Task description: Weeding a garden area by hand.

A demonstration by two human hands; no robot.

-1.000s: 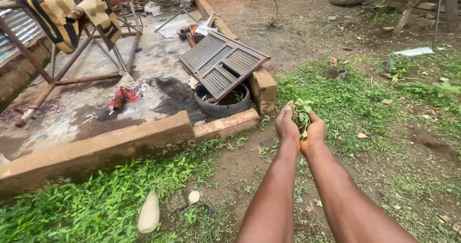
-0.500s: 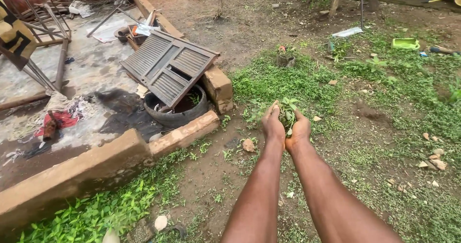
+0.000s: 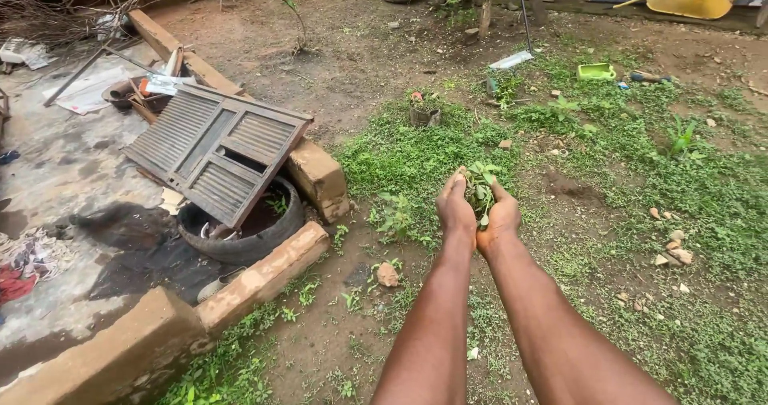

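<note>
— Where are the weeds (image 3: 480, 190)?

— Cupped between both hands, held out in front over the ground. The left hand (image 3: 456, 210) and right hand (image 3: 501, 217) press together at the heels, palms facing each other, and the bunch sits in the hollow between them.

— So each grip is closed on it?

— Yes, both are clamped on the weeds from either side. The fingers curl up around the stems; neither hand is nearer than the other, since they share the load evenly.

— Which way does the bunch lie?

— Its long axis runs roughly upright, leaves poking out the top above the fingertips, stems down toward the wrists.

— What's around?

— Patchy grass (image 3: 416, 153) and bare dirt underneath. To the left, well apart from the hands, a brick curb (image 3: 264, 273) edges a concrete slab, with an old tyre (image 3: 240, 241) just behind it and a slatted shutter (image 3: 216, 150) leaning over the tyre. A small stone (image 3: 387, 274) lies near the left forearm.
</note>
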